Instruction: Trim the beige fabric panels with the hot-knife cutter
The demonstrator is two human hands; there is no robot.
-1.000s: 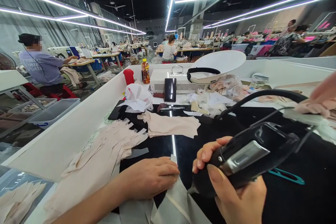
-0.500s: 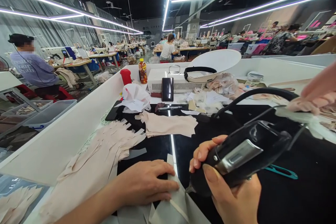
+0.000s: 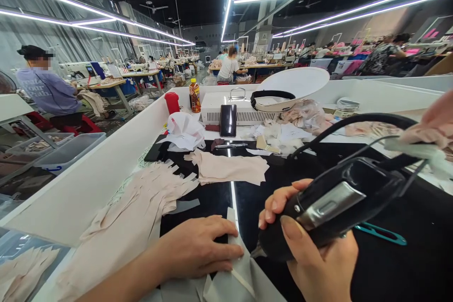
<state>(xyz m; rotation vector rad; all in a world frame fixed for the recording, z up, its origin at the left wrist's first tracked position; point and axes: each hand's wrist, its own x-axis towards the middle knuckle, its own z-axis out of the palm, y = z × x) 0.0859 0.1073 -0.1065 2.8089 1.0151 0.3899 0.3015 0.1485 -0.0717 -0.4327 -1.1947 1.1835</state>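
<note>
My left hand point(image 3: 201, 247) lies flat with fingers stretched over a pale grey sheet point(image 3: 244, 276), which has a narrow cream strip on it. In my right hand point(image 3: 311, 245) is a black corded hand-held power tool point(image 3: 339, 203) with a silver plate on its side. Its small metal tip points down and left, close to the sheet's right edge beside my left fingertips. Whether the tip touches the sheet I cannot tell. The tool's thick cable point(image 3: 348, 125) loops back over the table. Part of the sheet is hidden under my left hand.
Beige fabric pieces point(image 3: 130, 212) are piled at left, with another beige piece point(image 3: 231, 167) ahead. A teal tool point(image 3: 382, 233) lies right. Behind stand a phone point(image 3: 228, 120), a bottle point(image 3: 194, 96) and a white box point(image 3: 208, 108). Another hand point(image 3: 439, 115) shows at the right edge.
The power tool and my right hand have shifted slightly right in the picture, with a small overall view shift. My left hand keeps its place on the sheet.
</note>
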